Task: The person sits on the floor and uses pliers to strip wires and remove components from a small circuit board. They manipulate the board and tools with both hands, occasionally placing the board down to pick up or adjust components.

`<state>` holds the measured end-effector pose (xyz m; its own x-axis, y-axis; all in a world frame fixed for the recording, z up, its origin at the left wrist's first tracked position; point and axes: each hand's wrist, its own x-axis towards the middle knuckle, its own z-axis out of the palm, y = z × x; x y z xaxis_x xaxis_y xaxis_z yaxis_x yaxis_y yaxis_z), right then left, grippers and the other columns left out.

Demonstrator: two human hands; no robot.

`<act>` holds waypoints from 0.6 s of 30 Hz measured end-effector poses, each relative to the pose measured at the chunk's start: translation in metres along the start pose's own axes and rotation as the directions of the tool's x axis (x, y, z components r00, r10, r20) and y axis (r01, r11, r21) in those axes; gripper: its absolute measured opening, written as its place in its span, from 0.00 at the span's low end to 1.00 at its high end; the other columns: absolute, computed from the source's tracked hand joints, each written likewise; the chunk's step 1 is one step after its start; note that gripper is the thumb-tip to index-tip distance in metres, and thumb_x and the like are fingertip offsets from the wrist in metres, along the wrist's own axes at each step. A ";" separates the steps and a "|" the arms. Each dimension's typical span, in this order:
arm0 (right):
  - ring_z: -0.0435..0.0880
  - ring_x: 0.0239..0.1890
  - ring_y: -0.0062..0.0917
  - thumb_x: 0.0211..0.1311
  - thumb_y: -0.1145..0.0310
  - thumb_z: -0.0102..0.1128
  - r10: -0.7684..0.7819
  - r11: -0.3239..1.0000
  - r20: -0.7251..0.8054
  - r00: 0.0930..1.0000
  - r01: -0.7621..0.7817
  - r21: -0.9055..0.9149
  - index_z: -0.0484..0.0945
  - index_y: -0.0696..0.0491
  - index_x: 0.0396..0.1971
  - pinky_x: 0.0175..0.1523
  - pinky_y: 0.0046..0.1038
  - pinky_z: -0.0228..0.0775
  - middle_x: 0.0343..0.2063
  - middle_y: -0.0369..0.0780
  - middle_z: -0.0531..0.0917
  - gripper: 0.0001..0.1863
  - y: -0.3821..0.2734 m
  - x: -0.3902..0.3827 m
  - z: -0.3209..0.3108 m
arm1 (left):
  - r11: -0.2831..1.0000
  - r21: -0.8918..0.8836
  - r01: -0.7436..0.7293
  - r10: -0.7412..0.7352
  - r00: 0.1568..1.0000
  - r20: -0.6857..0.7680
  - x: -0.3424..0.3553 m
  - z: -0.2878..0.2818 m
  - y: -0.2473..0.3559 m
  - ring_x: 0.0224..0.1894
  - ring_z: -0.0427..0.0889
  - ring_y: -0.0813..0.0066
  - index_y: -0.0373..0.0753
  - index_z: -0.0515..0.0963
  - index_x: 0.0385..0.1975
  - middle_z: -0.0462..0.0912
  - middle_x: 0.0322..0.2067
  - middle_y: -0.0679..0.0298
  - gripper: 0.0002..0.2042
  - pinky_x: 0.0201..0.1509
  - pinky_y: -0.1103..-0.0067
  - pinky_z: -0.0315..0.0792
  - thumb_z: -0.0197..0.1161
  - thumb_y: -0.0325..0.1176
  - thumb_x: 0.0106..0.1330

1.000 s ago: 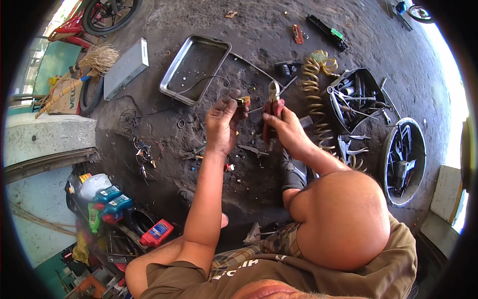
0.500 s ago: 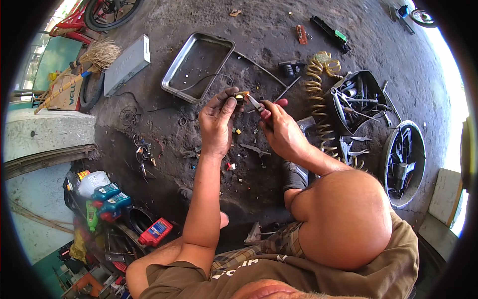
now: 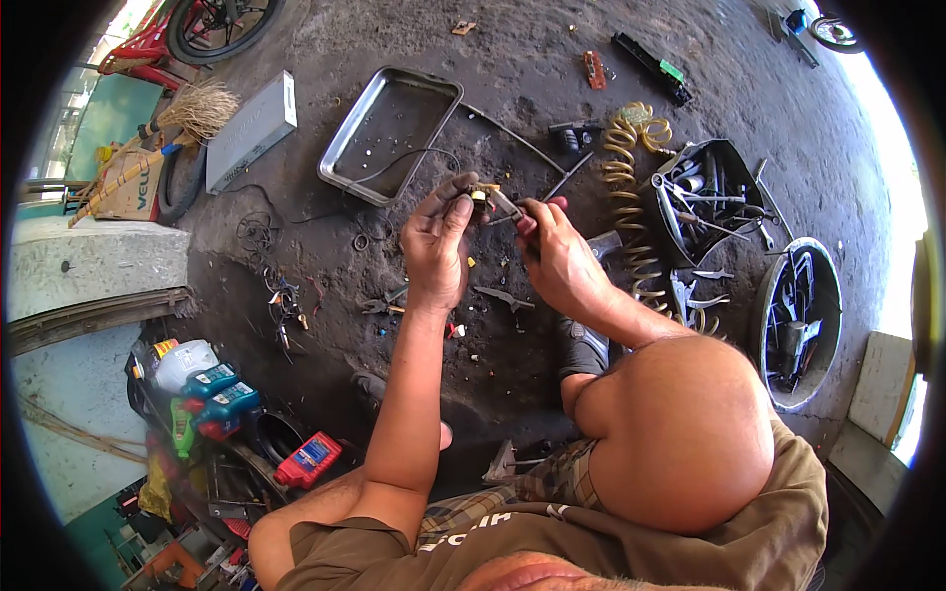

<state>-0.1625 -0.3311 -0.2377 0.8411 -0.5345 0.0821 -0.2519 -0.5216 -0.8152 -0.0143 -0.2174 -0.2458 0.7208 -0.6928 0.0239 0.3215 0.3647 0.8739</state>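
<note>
My left hand (image 3: 435,236) is closed, pinching a small dark part with yellow and orange-brown bits (image 3: 480,197) between thumb and fingers. To its right, my right hand (image 3: 562,246) grips pliers (image 3: 506,205) with reddish handles. The jaws point left and meet the edge of the small part; whether they clamp it is too small to tell. On the dark ground below the hands lie another pair of pliers (image 3: 505,296) and, partly behind my left forearm, a further plier-like tool (image 3: 379,306). Small white, red and yellow scraps are scattered there.
A metal tray (image 3: 335,175) with small bits lies beyond my left hand. To the right are a coiled yellow hose (image 3: 621,163), a black bin of tools (image 3: 662,212) and a round tub (image 3: 838,295). Bottles (image 3: 307,458) stand lower left; a grey metal box (image 3: 251,133) lies upper left.
My left hand has shifted slightly right with the small part, which has turned a little. The pliers' jaws have turned slightly, still at the part's edge.
</note>
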 end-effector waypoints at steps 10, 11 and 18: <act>0.81 0.47 0.52 0.60 0.76 0.67 -0.073 0.985 -0.076 0.994 0.060 -0.164 0.72 0.58 0.52 0.51 0.49 0.74 0.43 0.52 0.78 0.21 0.017 -0.002 0.002 | 0.757 0.644 0.114 0.012 0.982 -0.188 -0.011 0.020 -0.010 0.34 0.82 0.81 0.30 0.83 0.39 0.86 0.30 0.63 0.18 0.38 0.78 0.76 0.70 0.44 0.75; 0.81 0.49 0.50 0.60 0.75 0.68 -0.059 0.982 -0.066 0.996 0.046 -0.184 0.72 0.57 0.52 0.51 0.49 0.73 0.43 0.50 0.79 0.21 0.019 -0.002 0.004 | 0.664 0.740 0.107 0.027 0.985 -0.168 -0.013 0.021 -0.010 0.28 0.78 0.81 0.30 0.83 0.36 0.83 0.24 0.62 0.23 0.33 0.75 0.72 0.64 0.49 0.79; 0.85 0.46 0.52 0.64 0.73 0.66 -0.044 0.989 -0.089 0.995 0.031 -0.144 0.72 0.58 0.50 0.50 0.48 0.75 0.38 0.52 0.84 0.17 0.028 -0.003 0.015 | 0.773 0.634 0.019 0.158 0.962 -0.223 -0.020 0.034 -0.037 0.24 0.68 0.89 0.37 0.79 0.34 0.73 0.22 0.75 0.24 0.25 0.83 0.61 0.50 0.52 0.85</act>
<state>-0.1648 -0.3341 -0.2698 0.8057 -0.5680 0.1681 -0.2923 -0.6280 -0.7213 -0.0618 -0.2380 -0.2621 0.8811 -0.4699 0.0533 -0.1266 -0.1258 0.9839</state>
